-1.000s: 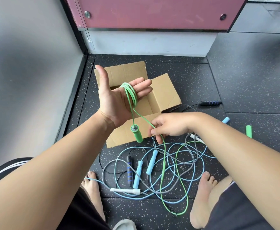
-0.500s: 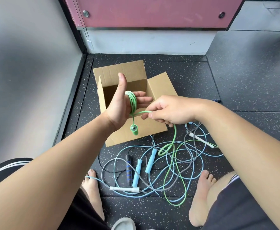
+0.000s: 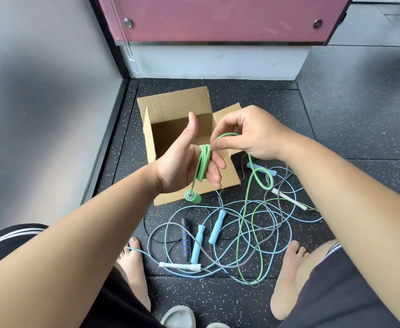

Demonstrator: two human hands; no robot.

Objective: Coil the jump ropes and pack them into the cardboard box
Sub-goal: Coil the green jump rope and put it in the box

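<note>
Head view: green rope (image 3: 203,162) coils around the near-straight fingers of your left hand (image 3: 182,166), handle (image 3: 192,196) dangling at 6 o'clock; your right hand (image 3: 248,136) pinches the free strand. Beyond, the cardboard box (image 3: 175,102) sits open at 12 o'clock. Risk: the strand threads the floor tangle (image 3: 253,233) at 5 o'clock and may snag.

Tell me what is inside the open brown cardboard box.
Only bare, shadowed inner walls show inside the open brown cardboard box; no rope visible there. The left hand, with the green jump rope coiled round its fingers, covers much of the box's bottom, so that is unseen.
</note>
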